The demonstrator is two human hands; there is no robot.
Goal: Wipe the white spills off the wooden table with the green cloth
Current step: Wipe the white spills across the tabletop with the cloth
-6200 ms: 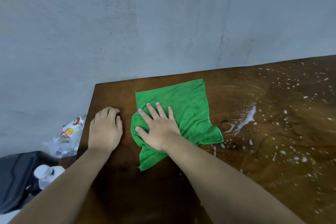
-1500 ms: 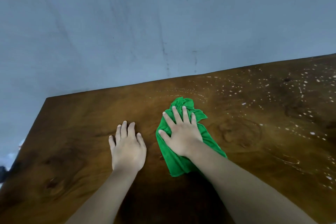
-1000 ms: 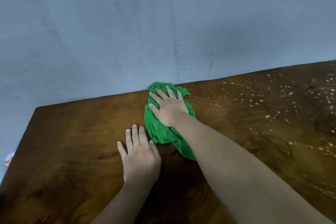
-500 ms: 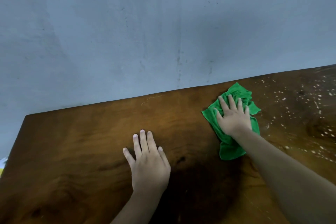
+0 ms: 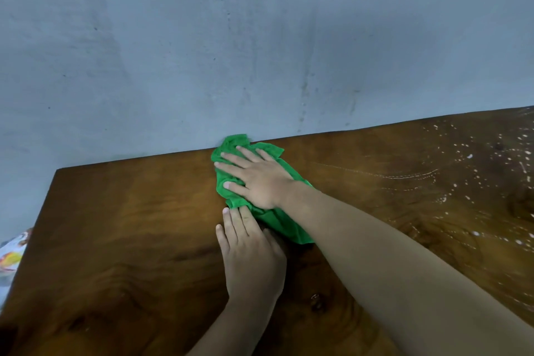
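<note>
- Wooden table (image 5: 130,240), dark grain, near edge out of frame, back edge against a grey-blue wall (image 5: 260,37).
- Off the left edge, below table level: printed packaging (image 5: 11,254), blurred.
- Left hand (image 5: 252,257): nearest, palm down on bare wood, fingers straight and close together, holding nothing. Fingertips at the near edge of the green cloth (image 5: 284,227), touching or just short, can't tell.
- Green cloth: bunched into a strip, long axis near-right to far-left, far end up at the back edge by the wall.
- Right hand (image 5: 257,179): flat on top of the cloth, fingers spread, pointing left, pressing down, not pinching. Forearm in from the right.
- White spills (image 5: 462,159): specks over the far-right part of the table, all to the right of the cloth and well apart from it. Faint smeared streaks between.
- Judgement: wipe partly done. Next stroke rightward. Right hand nearer the spills and already on the cloth, so no handover needed.
- Risk: narrow bunched cloth likely to smear, not lift.
</note>
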